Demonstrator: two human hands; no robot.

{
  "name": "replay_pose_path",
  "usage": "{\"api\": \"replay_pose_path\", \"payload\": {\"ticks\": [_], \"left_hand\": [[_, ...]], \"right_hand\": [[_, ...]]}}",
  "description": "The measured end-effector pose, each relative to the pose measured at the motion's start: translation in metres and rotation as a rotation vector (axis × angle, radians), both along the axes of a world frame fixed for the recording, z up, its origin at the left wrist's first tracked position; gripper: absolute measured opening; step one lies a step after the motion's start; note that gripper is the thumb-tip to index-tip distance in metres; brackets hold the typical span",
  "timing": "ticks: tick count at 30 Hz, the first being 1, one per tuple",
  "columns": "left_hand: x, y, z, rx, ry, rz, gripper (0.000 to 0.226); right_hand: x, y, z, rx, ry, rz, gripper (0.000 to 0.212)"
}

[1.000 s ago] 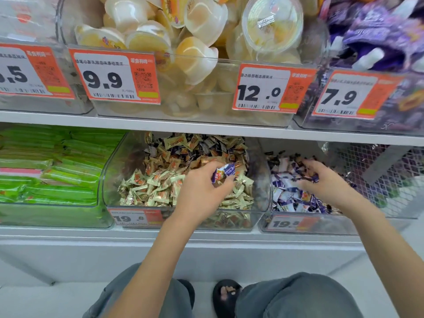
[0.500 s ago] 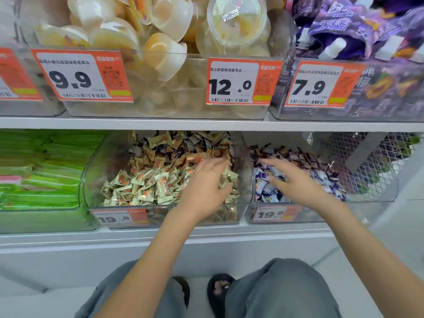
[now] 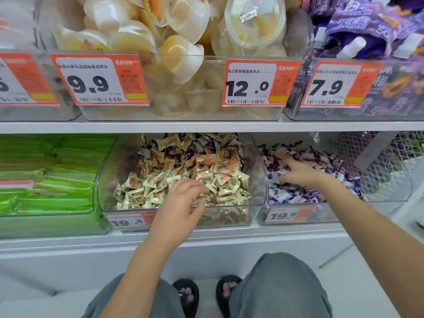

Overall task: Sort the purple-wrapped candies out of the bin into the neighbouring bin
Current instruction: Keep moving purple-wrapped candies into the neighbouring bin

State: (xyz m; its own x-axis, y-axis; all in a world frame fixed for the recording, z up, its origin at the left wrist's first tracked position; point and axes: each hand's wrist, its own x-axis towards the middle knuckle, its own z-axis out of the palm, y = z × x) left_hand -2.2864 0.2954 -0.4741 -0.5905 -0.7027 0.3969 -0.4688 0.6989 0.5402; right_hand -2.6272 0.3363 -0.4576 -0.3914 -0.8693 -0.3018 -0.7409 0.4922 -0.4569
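The left hand [image 3: 181,203] rests with loosely spread fingers on cream-wrapped candies in the middle bin [image 3: 257,180], holding nothing visible. The right hand [image 3: 298,173] presses straight, spread fingers on the purple-wrapped candies [image 3: 305,196] beneath them in the neighbouring bin [image 3: 390,196].

Single head-worn wide-angle view, looking forward and steeply down, close to two white shelf boards [image 3: 206,126] stacked with clear plastic bins [image 3: 183,216] (edges bowed by the lens); own grey-trousered knees [image 3: 280,288] at bottom edge.
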Motion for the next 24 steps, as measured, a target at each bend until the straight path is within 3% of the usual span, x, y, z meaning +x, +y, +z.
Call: {"api": "replay_pose_path", "payload": {"ticks": [2, 4, 6, 8, 12, 14, 17, 19, 24], "left_hand": [[0.014, 0.002, 0.002, -0.006, 0.031, 0.057, 0.019], [0.029, 0.003, 0.003, 0.007, 0.092, 0.145, 0.015], [0.043, 0.003, 0.005, 0.062, 0.169, 0.25, 0.015], [0.056, 0.002, 0.005, 0.105, 0.237, 0.375, 0.016], [0.074, -0.007, 0.003, 0.157, 0.282, 0.531, 0.017], [0.079, -0.014, 0.003, 0.167, 0.253, 0.556, 0.018], [0.085, -0.022, 0.002, 0.166, 0.243, 0.56, 0.018], [0.088, -0.024, 0.001, 0.156, 0.249, 0.545, 0.018], [0.094, -0.024, 0.002, 0.149, 0.3, 0.571, 0.019]], "right_hand": [[0.027, 0.005, 0.013, -0.275, -0.043, -0.105, 0.068], [0.061, 0.002, 0.022, -0.515, 0.166, -0.113, 0.057], [0.106, -0.005, 0.033, -0.733, 0.255, -0.025, 0.042], [0.155, -0.02, 0.039, -0.793, 0.191, 0.167, 0.034], [0.222, -0.074, 0.033, -0.539, 0.061, 0.532, 0.029], [0.244, -0.099, 0.026, -0.305, -0.059, 0.688, 0.041], [0.25, -0.119, 0.006, -0.098, 0.186, 1.043, 0.057], [0.233, -0.127, 0.001, -0.139, 0.279, 1.089, 0.052], [0.209, -0.157, 0.01, -0.006, 0.193, 0.953, 0.045]]}}
